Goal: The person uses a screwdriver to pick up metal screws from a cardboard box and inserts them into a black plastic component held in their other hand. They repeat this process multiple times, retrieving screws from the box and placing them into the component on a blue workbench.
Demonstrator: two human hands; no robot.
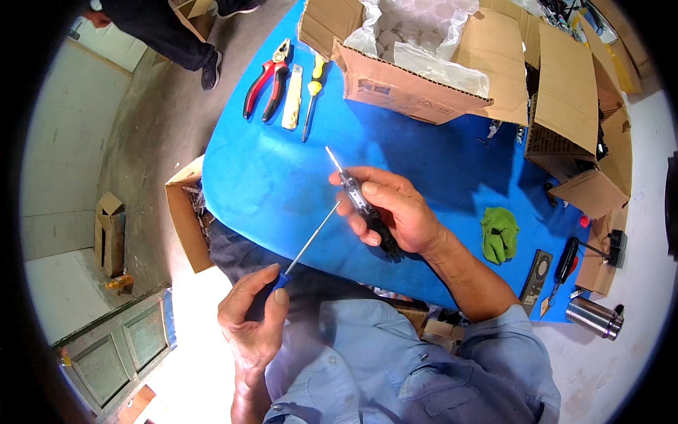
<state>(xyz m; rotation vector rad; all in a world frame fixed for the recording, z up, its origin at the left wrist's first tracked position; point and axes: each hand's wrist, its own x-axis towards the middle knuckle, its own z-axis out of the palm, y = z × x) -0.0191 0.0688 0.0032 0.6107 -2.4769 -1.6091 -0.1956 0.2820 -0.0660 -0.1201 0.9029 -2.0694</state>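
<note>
My left hand (pixel 253 314) is closed round the blue handle of a screwdriver (pixel 311 242), whose thin metal shaft slants up and to the right. Its tip reaches close to the fingers of my right hand (pixel 406 212); whether it touches anything there I cannot tell. In that right hand lies a slim black device (pixel 361 205) with a greyish-white patch on its side and a thin metal rod sticking out at the upper end. My fingers and palm hide part of its lower body. Both hands are above the near edge of the blue table (pixel 268 184).
Red-and-black pliers (pixel 277 90), a pale yellowish flat strip (pixel 292 99) and a yellow-handled screwdriver (pixel 315 83) lie at far left. Cardboard boxes (pixel 417 88) line the back. A green cloth (pixel 498 237) and metal cup (pixel 595 317) are rightward. Another person's legs (pixel 159 32) show upper left.
</note>
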